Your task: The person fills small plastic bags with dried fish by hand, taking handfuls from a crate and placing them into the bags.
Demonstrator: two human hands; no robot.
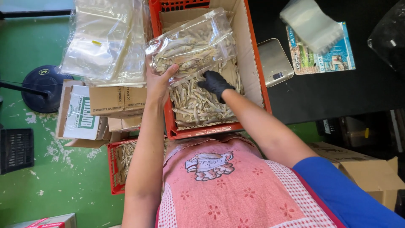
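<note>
Your left hand (159, 82) is bare and its grip pinches the lower left corner of a clear plastic bag (192, 44) partly filled with dried fish, thumb laid over the front of the bag, which it holds tilted above the red crate (259, 80). Your right hand (215, 83), in a black glove, reaches down into the crate just under that bag, its fingers curled into the loose dried fish (198, 105); whether they have closed on any fish you cannot tell from here. The crate is lined with brown cardboard and the fish lie heaped toward its near edge, close to your pink apron (228, 185). To the right of the crate, on the black counter (337, 93), a small metal scale (274, 62) sits just beside the crate's wall, and a stack of empty clear bags (311, 25) rests farther toward the counter's far edge. Left of the crate, more clear bags (105, 42) lie on cardboard boxes (116, 101), and a second red crate (120, 166) with fish stands below them on the green floor (63, 181).
</note>
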